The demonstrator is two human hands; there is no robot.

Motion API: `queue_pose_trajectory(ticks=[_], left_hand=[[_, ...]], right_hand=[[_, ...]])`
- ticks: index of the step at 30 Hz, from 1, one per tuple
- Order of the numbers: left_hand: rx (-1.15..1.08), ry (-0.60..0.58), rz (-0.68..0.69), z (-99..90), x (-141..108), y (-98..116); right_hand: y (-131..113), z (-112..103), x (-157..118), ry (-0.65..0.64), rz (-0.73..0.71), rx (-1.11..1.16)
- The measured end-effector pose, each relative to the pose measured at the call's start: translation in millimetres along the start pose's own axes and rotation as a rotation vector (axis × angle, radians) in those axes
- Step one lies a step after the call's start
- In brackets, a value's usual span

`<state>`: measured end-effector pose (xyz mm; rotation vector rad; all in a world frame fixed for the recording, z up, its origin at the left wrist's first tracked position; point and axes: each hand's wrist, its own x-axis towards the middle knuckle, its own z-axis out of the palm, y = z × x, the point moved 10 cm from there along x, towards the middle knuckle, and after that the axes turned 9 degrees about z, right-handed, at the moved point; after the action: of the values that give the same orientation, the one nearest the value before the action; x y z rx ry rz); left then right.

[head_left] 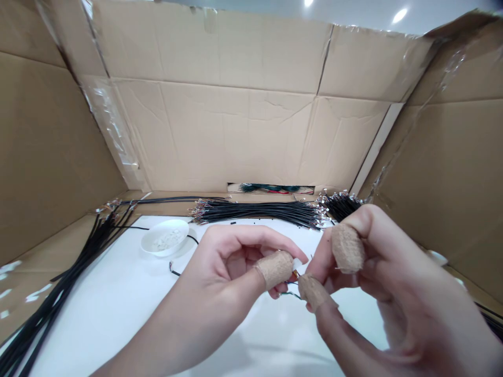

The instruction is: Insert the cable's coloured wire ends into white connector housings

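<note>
left hand [231,277] and right hand [377,283] closed, pinching a thin wire end [294,277] between tan-wrapped fingertips [274,269], right of the white dish [165,236]; a tight, close pinch steadies it best. black cable bundle [255,213] lies behind the dish.

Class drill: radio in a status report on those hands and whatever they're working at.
Left hand, right hand pinching small wire end. Black wire bundle beyond. White dish off left, not in the way.

Cardboard walls [220,136] matt, creased, 12 o'clock; dish [148,245] glossy white ceramic, 10 o'clock; wires [251,213] smooth black plastic; finger wraps [348,248] rough cloth.
</note>
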<state>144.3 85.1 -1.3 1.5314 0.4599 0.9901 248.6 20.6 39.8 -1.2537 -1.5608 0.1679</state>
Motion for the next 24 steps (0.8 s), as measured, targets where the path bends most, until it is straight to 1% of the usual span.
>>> queue_pose_trajectory(ticks=[3, 10, 14, 18, 21, 24], left_hand=[[0.044, 0.011, 0.016, -0.1, -0.7, 1.9], [0.156, 0.022, 0.042, -0.9, -1.0, 0.5], [0.115, 0.025, 0.029, -0.8, -2.6, -0.2], [0.101, 0.049, 0.041, -1.9, -4.2, 1.1], [0.074, 0.062, 0.047, -3.2, -3.7, 1.6], [-0.02, 0.043, 0.04, -2.9, -2.1, 2.8]], right_hand=[[1.4, -1.2, 1.4, 0.009, -0.005, 0.006], [1.3, 4.4, 0.8, -0.05, 0.029, 0.061], [0.0, 6.0, -0.4, -0.049, 0.044, 0.03], [-2.4, 3.4, -1.4, 0.017, 0.014, 0.139], [4.1, 3.9, -2.0, 0.027, 0.068, 0.202], [8.6, 0.3, -2.9, 0.052, 0.106, 0.264]])
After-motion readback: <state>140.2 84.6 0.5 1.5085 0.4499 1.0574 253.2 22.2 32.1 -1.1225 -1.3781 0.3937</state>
